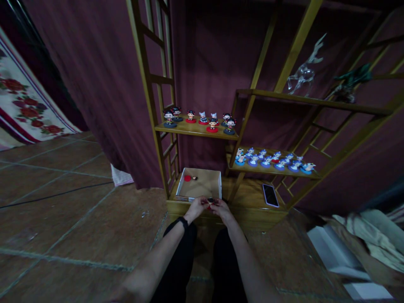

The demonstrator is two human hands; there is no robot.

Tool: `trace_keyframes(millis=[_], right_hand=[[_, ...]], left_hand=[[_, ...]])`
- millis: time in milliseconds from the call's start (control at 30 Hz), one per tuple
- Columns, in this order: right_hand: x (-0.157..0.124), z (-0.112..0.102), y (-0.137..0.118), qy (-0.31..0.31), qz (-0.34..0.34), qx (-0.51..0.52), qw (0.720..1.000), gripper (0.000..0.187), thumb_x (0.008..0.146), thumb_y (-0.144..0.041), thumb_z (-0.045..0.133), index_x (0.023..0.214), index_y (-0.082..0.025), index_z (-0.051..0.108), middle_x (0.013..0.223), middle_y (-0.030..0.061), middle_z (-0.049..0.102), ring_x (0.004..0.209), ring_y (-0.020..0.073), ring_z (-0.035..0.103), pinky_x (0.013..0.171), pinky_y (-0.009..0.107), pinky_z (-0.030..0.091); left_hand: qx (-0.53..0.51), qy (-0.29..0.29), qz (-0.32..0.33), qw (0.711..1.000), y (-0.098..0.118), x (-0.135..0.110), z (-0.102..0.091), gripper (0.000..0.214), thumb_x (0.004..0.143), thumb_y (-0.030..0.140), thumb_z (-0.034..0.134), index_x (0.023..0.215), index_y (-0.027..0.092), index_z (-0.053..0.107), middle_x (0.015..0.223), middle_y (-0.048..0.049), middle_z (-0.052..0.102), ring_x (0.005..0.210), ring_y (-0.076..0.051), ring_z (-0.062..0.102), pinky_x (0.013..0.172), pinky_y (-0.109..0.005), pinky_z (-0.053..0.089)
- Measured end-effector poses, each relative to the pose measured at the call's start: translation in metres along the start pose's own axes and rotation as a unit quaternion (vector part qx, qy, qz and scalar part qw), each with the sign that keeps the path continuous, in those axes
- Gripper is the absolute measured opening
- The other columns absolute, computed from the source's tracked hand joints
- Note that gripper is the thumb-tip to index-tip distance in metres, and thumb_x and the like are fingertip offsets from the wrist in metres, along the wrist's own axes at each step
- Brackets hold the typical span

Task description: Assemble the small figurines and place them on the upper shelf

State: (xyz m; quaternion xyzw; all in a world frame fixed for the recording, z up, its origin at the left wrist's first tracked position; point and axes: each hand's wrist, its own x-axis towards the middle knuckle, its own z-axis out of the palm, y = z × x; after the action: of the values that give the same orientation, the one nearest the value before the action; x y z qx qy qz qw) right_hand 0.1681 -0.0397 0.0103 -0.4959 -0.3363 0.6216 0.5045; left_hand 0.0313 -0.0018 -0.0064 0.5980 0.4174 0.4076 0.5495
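Between my hands is a small figurine (210, 200) with a dark top and a red base, held just in front of the open box. My left hand (198, 207) has its fingers closed on one side of it. My right hand (223, 209) grips it from the other side. Inside the shallow cardboard box (206, 185) lie a red round base (187, 178) and another small figurine (195, 178) on its side. Above, several figurines with red or dark bases stand on the upper left shelf (189, 128), among them a red-based figurine (212, 125) near the front edge.
A lower right shelf (271, 169) carries several blue-and-white figurines (267, 161). The phone (270, 195) lies on the cabinet's bottom board. A clear deer ornament (303, 75) and a green ornament (352, 82) stand higher up. White boxes (336, 250) and cloth lie on the floor at right.
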Motion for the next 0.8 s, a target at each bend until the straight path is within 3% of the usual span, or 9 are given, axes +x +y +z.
trace_keyframes(millis=[200,367,800], right_hand=[[-0.001,0.0,0.001,-0.009,-0.001,0.011,1.0,0.043,0.042,-0.029,0.078,0.076,-0.019,0.055,0.071,-0.001,0.065,0.068,0.0167,0.064,0.067,0.032,0.05],[-0.001,-0.001,0.001,-0.009,-0.001,0.028,1.0,0.039,0.044,-0.028,0.077,0.075,-0.019,0.054,0.073,-0.0003,0.065,0.069,0.0173,0.064,0.068,0.032,0.05],[-0.004,-0.002,-0.004,-0.004,-0.002,0.077,0.997,0.028,0.048,-0.02,0.071,0.073,-0.017,0.06,0.074,0.0018,0.067,0.073,0.017,0.064,0.076,0.034,0.049]], left_hand=[[-0.031,0.006,-0.016,0.999,0.001,0.0,0.0,0.016,0.055,0.021,0.069,0.062,0.013,0.057,0.059,0.0011,0.059,0.055,-0.01,0.052,0.059,-0.023,0.041],[-0.092,0.03,-0.022,0.995,-0.005,0.004,0.0,0.026,0.05,0.021,0.072,0.071,0.014,0.058,0.065,0.0001,0.062,0.06,-0.011,0.055,0.06,-0.023,0.043],[-0.077,-0.053,-0.034,0.995,0.011,-0.002,-0.004,0.032,0.053,0.02,0.071,0.083,0.013,0.063,0.075,-0.0016,0.067,0.074,-0.015,0.06,0.075,-0.028,0.044]])
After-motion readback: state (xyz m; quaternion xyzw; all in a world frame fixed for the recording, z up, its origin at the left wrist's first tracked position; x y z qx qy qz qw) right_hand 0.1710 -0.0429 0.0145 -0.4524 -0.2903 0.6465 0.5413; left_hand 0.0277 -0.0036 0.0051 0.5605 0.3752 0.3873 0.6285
